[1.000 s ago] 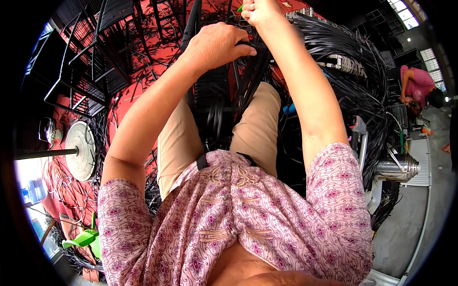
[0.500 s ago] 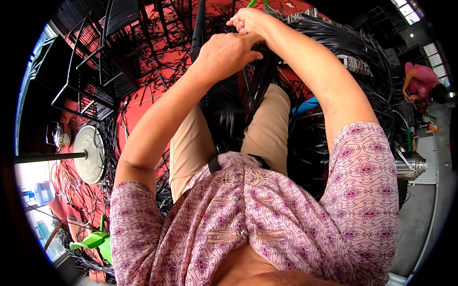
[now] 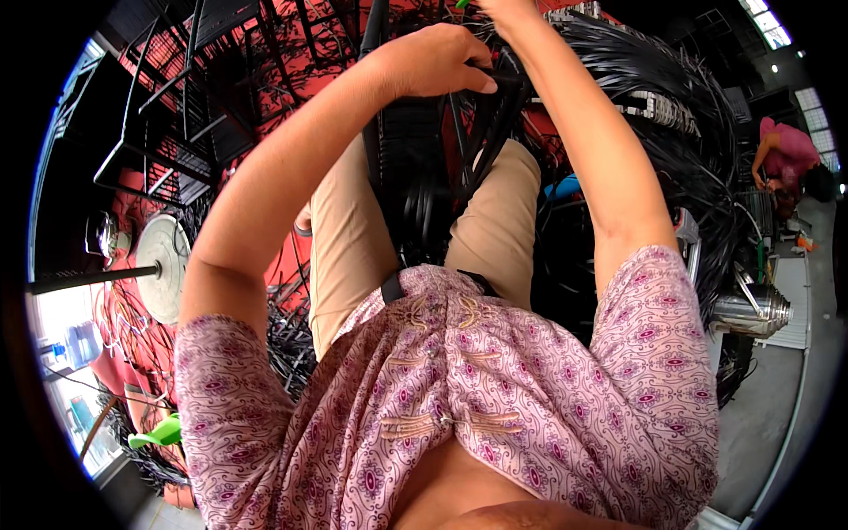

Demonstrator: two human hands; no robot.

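My left hand point(image 3: 446, 60) is closed at the edge of a black frame point(image 3: 411, 132) that stands between my knees, thumb and fingers bent over it. Black strips point(image 3: 486, 132) run from beneath this hand toward my lap. My right hand point(image 3: 510, 11) is raised farther out and to the right, cut off by the picture's top edge, so its fingers are hidden. Just left of it, a small bit of a bright green thing point(image 3: 461, 3) shows at the same edge.
Thick bundles of black strips point(image 3: 636, 62) lie to the right, near a metal flask point(image 3: 751, 309). Black metal frames point(image 3: 168, 132) and a round pale disc on a rod point(image 3: 163, 269) stand left. Scraps litter the red floor covering point(image 3: 291, 252). A person in pink point(image 3: 788, 155) bends over far right.
My right hand has moved up and away to the right, partly out of the picture. My left hand has shifted slightly up and right. The two hands were close together before.
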